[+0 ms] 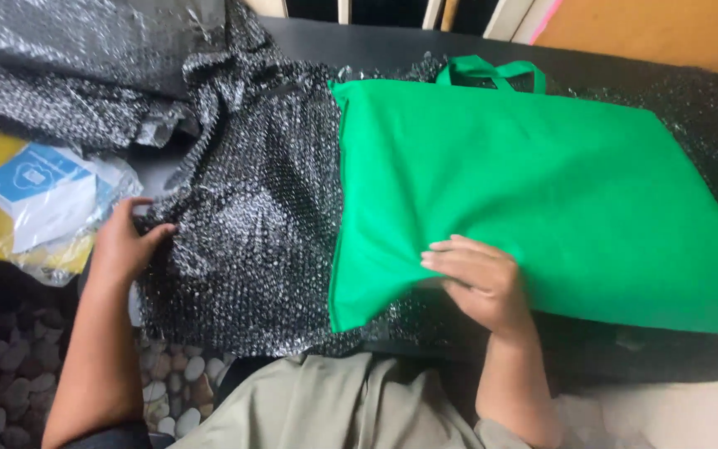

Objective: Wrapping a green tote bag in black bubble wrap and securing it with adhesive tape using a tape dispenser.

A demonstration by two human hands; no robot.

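Observation:
A flat green fabric bag (542,191) with loop handles at its far edge lies on a sheet of black bubble wrap (251,216) spread over a dark table. My right hand (479,283) rests on the bag's near edge, fingers curled and pinching the green fabric. My left hand (122,241) grips the left edge of the bubble wrap, thumb on top. The wrap runs under the bag and bunches up toward the far left.
A clear plastic packet with blue and white paper on a yellow sheet (35,199) lies at the left. More bubble wrap (68,66) is piled at the far left. The pebble-patterned floor (10,366) shows below the table edge. A tan board (666,33) stands at the far right.

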